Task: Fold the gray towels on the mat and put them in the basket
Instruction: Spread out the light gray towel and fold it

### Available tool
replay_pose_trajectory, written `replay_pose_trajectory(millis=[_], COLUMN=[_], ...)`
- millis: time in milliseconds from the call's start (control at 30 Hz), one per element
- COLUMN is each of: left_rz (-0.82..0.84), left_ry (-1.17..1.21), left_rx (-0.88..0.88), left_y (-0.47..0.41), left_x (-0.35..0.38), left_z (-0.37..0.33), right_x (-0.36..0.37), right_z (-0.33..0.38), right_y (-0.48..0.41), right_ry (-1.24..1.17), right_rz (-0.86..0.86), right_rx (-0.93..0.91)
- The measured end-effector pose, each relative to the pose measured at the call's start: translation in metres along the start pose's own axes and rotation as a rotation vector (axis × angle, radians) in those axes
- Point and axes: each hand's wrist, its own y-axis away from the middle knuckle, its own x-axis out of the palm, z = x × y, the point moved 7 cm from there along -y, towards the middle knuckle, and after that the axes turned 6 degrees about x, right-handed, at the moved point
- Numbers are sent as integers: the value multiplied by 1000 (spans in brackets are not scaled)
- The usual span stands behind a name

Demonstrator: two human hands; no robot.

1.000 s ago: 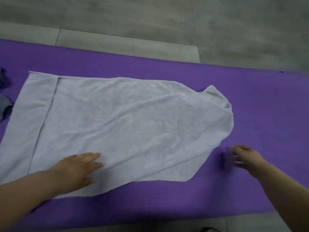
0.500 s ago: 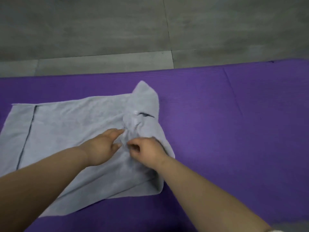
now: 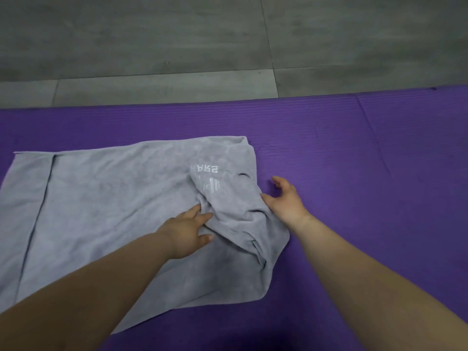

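Head: white lettering (image 3: 205,170) on gray towel (image 3: 114,198)

Head-worn view, angled down, close over mat (image 3: 329,138)

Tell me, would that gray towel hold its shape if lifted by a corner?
Probably not: the gray towel bunches into soft creases between the left hand and right hand, so it should droop. It lies thin and flat, so likely light. On the ribbed purple mat, pushing would probably wrinkle it rather than slide it.
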Motion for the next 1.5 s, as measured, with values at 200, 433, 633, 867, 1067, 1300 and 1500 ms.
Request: replay_pose_trajectory(millis=[200, 433, 633, 867, 1067, 1300, 1500], left_rz=[-186, -40, -23, -22, -35, -12, -82], left_ry=[-170, -132, -265, -326, -294, -265, -408], left_rx=[-33, -84, -127, -129, -81, -89, -75], left_y=[14, 24, 7, 4, 4, 5, -1], left_x=[-10, 5, -10, -11, -8, -5, -13], left_z=[11, 25, 9, 8, 9, 12, 7], right_x=[42, -90, -203, -191, -171, -137, -109], right_z=[5, 19, -43, -158, -41, -22, -24], right_y=[20, 62, 117, 84, 28, -31, 41], right_ry=[-17, -137, 142, 718, 520, 798, 725], right_rz=[177, -476, -1041, -354, -595, -297, -769], right_rx=[-11, -311, -216, 615, -13, 128, -478])
